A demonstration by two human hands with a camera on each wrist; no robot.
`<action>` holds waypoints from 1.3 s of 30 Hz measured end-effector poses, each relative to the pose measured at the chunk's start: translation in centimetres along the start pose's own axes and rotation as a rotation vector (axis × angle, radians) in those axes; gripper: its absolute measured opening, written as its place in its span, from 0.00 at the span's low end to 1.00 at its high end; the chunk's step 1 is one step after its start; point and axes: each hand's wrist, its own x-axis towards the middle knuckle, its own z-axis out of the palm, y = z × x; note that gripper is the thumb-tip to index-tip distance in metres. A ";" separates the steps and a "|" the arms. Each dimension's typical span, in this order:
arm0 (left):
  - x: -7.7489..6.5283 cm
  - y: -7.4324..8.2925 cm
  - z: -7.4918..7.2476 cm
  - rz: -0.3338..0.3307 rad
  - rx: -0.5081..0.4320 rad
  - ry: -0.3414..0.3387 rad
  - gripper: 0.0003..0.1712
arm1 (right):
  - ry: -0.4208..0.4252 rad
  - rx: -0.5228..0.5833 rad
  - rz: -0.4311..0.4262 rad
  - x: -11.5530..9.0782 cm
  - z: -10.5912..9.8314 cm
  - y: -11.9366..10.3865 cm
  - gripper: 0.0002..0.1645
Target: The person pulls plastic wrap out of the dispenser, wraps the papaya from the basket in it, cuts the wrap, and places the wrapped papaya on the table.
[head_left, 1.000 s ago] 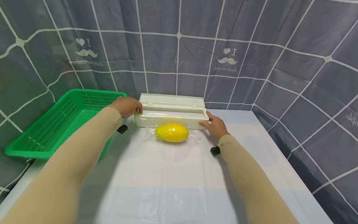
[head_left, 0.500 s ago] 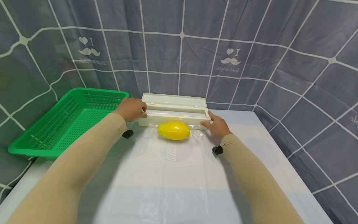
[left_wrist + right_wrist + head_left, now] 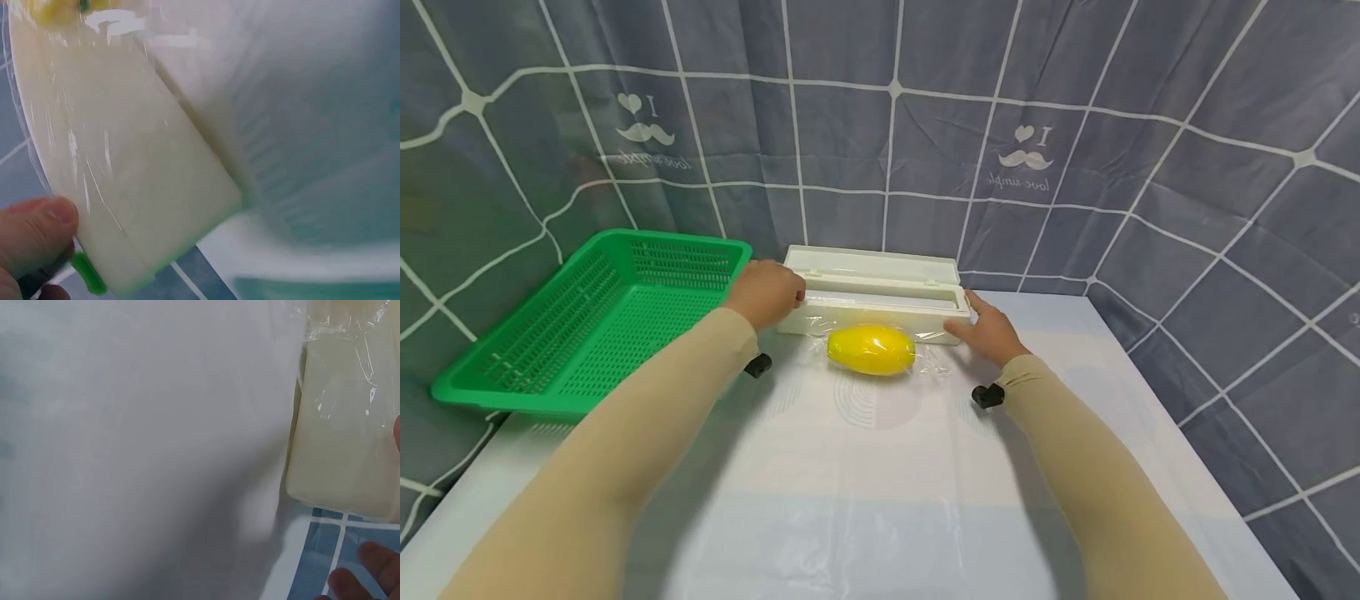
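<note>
An open white cling film dispenser (image 3: 872, 310) stands at the back of the table, its long lid tipped back. Clear cling film (image 3: 106, 150) runs over its front, and a yellow papaya-like fruit (image 3: 871, 350) lies against that front, under or in the film. At the dispenser's left end, my left hand (image 3: 766, 293) has curled fingers at the front rim. Its thumb is beside a green slider (image 3: 89, 273); whether it pinches film or rim is hard to tell. My right hand (image 3: 988, 333) grips the right end, thumb on the front and fingers around the side.
A green slotted basket (image 3: 497, 407) sits at the left, beside my left forearm. Behind the table (image 3: 865, 500) hangs a grey curtain (image 3: 940, 50) with white lines, and it continues down the right side.
My left hand has edged right along the dispenser's rim, covering the green bit seen earlier in the head view. The right hand keeps its hold, and the head view has shifted slightly.
</note>
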 end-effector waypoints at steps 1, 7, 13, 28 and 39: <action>0.0 0.2 0.1 0.001 0.029 0.002 0.08 | 0.010 0.008 -0.010 -0.1 0.0 0.0 0.56; -0.1 1.0 0.5 -0.046 0.140 -0.016 0.08 | 0.079 0.047 -0.074 -0.8 0.4 -0.4 0.46; -1.0 1.5 0.3 -0.083 0.109 -0.009 0.08 | 0.091 0.044 -0.103 -1.2 1.1 -0.6 0.37; -2.7 2.3 0.4 -0.215 -0.077 -0.080 0.09 | 0.099 0.123 -0.105 -2.5 1.2 -0.6 0.19; -4.4 2.4 0.2 -0.263 -0.187 -0.076 0.10 | 0.090 0.202 -0.196 -3.5 0.6 -0.6 0.17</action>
